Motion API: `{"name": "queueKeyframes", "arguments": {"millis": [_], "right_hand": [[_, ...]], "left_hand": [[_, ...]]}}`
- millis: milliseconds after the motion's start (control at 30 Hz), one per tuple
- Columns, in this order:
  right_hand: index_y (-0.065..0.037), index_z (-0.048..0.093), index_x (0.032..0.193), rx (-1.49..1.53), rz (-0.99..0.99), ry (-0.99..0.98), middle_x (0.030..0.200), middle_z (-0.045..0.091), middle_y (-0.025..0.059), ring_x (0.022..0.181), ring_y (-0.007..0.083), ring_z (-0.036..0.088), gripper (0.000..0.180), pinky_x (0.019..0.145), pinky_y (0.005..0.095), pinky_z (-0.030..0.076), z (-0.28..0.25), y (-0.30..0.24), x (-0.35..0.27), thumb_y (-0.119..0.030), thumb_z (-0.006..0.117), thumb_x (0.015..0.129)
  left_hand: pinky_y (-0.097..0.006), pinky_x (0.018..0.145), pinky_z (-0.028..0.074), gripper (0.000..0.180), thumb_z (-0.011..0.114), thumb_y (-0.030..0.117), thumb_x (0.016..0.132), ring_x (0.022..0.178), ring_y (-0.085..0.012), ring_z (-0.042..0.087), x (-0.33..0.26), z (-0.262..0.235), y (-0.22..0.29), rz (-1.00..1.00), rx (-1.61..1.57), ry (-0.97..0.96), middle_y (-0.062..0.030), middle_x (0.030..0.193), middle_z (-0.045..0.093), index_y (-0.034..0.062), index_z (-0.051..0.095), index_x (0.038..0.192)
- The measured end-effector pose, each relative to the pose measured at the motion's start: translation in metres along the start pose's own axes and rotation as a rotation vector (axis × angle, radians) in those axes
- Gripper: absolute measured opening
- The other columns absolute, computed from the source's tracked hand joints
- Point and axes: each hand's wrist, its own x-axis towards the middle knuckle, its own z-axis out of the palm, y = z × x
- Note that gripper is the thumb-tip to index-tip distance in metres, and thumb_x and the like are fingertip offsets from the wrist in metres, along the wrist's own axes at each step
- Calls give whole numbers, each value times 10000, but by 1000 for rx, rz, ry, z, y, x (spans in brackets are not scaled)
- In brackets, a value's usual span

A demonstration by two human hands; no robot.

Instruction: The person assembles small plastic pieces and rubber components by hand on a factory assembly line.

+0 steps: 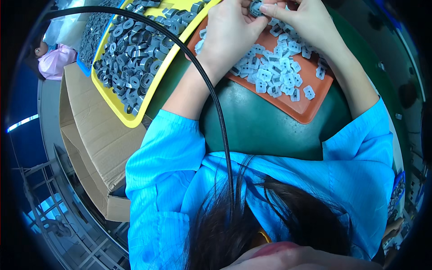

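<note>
At the top edge, my left hand (231, 27) is closed round a dark grey round plastic part (256, 8). My right hand (301, 20) meets it there, its thumb and fingers pinched against the same part. Both hands are partly cut off by the frame edge. Beneath them lies an orange-brown tray (306, 110) with many small translucent white plastic pieces (274, 72), each with small dark holes. Left of my left forearm, a yellow tray (130, 120) holds a heap of dark grey round parts (135, 54) like the held one.
The trays rest on a green table surface (252, 121). A cardboard box (99, 135) stands below the yellow tray. Farther left are a blue-edged tray (85, 65) of dark parts and a person in pink (57, 62). A black cable (202, 74) crosses the view.
</note>
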Motion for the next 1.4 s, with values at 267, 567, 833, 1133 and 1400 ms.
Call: {"name": "queueKeyframes", "arguments": {"millis": [267, 567, 833, 1133, 1400], "right_hand": [[39, 732, 955, -88, -54, 36, 865, 735, 66, 749, 88, 640, 191, 670, 244, 514, -2, -4, -4, -125, 801, 886], [37, 732, 1035, 241, 182, -203, 909, 734, 51, 754, 76, 647, 143, 673, 201, 499, -24, 19, 6, -37, 703, 916], [28, 718, 1060, 92, 197, -267, 918, 732, 50, 779, 79, 656, 154, 707, 213, 518, -14, -10, 0, -44, 699, 925], [26, 703, 1060, 175, 121, -200, 909, 725, 36, 804, 85, 660, 135, 725, 219, 522, -29, 10, 6, -37, 698, 940], [31, 725, 1021, -367, -24, 330, 931, 766, 116, 835, 157, 706, 166, 775, 301, 552, -64, 40, 27, -74, 709, 893]], "left_hand": [[-317, 685, 532, 287, 783, -9, 803, 775, -212, 658, -3, 0, 11, 152, 75, 16, -112, 853, 653, 4, 638, 1050], [-412, 915, 505, 381, 806, 33, 778, 1038, -356, 600, -1, -4, 4, 415, 101, 15, -161, 1081, 578, 21, 676, 1136], [-386, 957, 481, 364, 798, 57, 814, 1078, -318, 574, 4, -20, -10, 423, -26, -246, -135, 1116, 564, 41, 711, 1167], [-407, 955, 493, 376, 766, 34, 833, 1088, -359, 596, 2, -1, 5, 339, -21, -68, -180, 1145, 584, 18, 676, 1198], [-482, 883, 536, 233, 612, 111, 924, 991, -444, 662, 59, -33, -27, 301, 618, 84, -244, 1029, 699, 20, 679, 1128]]}}
